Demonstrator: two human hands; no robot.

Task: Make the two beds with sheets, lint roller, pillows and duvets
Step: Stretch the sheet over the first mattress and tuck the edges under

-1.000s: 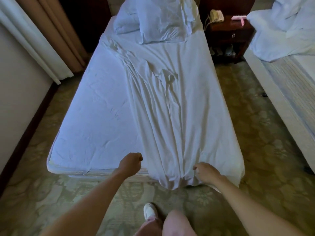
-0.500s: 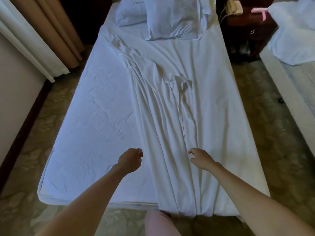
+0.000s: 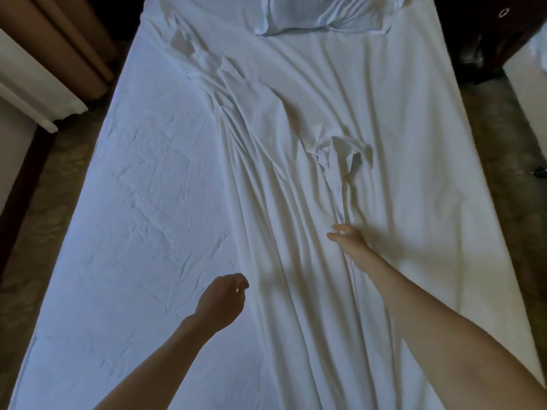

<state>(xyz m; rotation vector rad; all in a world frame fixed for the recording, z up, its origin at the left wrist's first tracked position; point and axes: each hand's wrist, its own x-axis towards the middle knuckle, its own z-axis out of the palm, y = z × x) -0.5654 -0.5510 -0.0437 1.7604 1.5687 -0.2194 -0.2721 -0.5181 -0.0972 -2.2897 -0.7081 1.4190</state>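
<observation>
Head view: You reached both bare arms out over the bed (image 3: 127, 226), seen from its near end. A loose white sheet (image 3: 399, 179) lay along the right half of the bed, from the near edge to the far pillow (image 3: 319, 13). It was creased in long folds and bunched into a small peak near its middle. The left half of the bed showed a smooth, lightly wrinkled cover. Your right hand (image 3: 350, 239) was out over the folds of the sheet, fingers and thumb loosely spread and gripping nothing; whether it touched the cloth could not be told. Your left hand (image 3: 220, 300) hung nearer, over the bare left half just beside the sheet's left border, its fingers curled into a loose fist with nothing seen in it. Brown curtains (image 3: 68, 37) hung at far left over patterned carpet (image 3: 50, 202). A dark nightstand (image 3: 500, 28) stood at far right, with the edge of a second bed (image 3: 527, 75) beside it.
</observation>
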